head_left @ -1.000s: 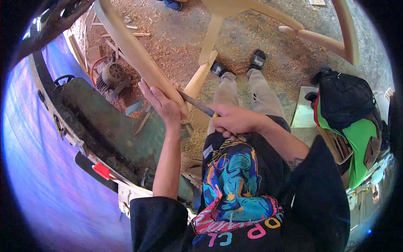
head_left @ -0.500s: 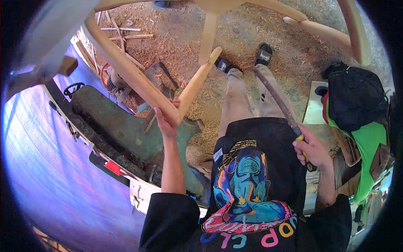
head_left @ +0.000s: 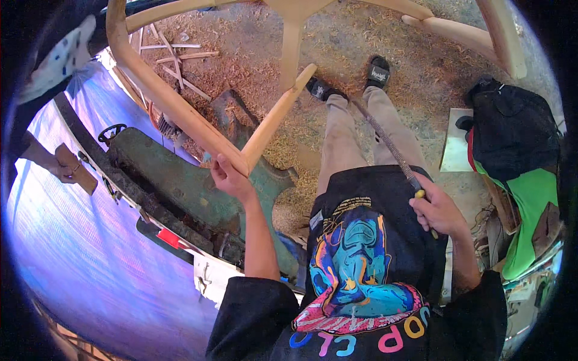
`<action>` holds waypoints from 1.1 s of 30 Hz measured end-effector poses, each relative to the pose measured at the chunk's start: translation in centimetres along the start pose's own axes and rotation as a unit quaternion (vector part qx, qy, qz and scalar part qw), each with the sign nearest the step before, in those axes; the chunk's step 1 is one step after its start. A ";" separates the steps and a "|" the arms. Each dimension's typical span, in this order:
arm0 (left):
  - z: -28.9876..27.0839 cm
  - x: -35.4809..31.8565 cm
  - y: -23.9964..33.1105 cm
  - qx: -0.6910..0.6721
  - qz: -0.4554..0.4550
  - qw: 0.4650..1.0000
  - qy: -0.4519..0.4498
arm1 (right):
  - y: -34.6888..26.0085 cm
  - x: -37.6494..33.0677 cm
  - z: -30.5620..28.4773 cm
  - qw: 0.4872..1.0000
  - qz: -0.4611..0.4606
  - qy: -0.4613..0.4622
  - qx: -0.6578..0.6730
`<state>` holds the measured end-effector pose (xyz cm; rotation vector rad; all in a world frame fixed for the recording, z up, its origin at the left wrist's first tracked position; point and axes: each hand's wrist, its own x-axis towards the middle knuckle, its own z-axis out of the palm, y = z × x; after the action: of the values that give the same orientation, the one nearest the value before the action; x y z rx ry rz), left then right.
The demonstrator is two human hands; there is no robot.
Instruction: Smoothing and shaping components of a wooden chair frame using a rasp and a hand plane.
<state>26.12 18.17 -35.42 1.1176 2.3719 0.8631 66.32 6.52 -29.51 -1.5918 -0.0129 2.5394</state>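
My left hand (head_left: 232, 179) is curled against the lower corner of a pale wooden furniture frame (head_left: 180, 114), where a long rail meets a shorter tapered piece (head_left: 277, 117). The thumb and fingers press at the rail's edge; some of them are hidden. In my right hand (head_left: 441, 210) is a long, rough-faced rasp (head_left: 385, 138), gripped by its yellow-and-dark handle. Its blade slants up and left over my legs, apart from the frame. More curved wooden parts (head_left: 463, 42) of the frame spread across the top.
A green machine (head_left: 156, 159) with a handwheel stands at left. Beyond it another person's hand (head_left: 57, 168) holds a brown block (head_left: 78, 171). Wood strips (head_left: 180, 57) and shavings litter the floor. A black bag (head_left: 512, 135) and green cloth (head_left: 533, 219) lie at right.
My left hand and the frame's corner have shifted slightly left, and the hand's hold looks looser. The rasp has turned slightly. The other person's arm and block have moved lower at the left.
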 end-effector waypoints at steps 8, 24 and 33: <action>0.2 0.8 1.1 -0.071 -0.062 0.995 -0.041 | -0.8 1.2 1.2 0.971 -0.074 0.021 -0.225; 3.8 7.5 6.4 0.184 0.175 0.961 -0.111 | 0.9 15.3 7.8 0.994 -0.048 -0.019 -0.094; 5.7 12.9 7.3 0.177 0.259 0.947 -0.067 | 1.1 24.0 17.1 0.984 -0.082 0.055 -0.147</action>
<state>25.50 34.06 -35.72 1.9357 2.1976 0.4880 40.53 9.62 -43.59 -1.7460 -0.5078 2.4061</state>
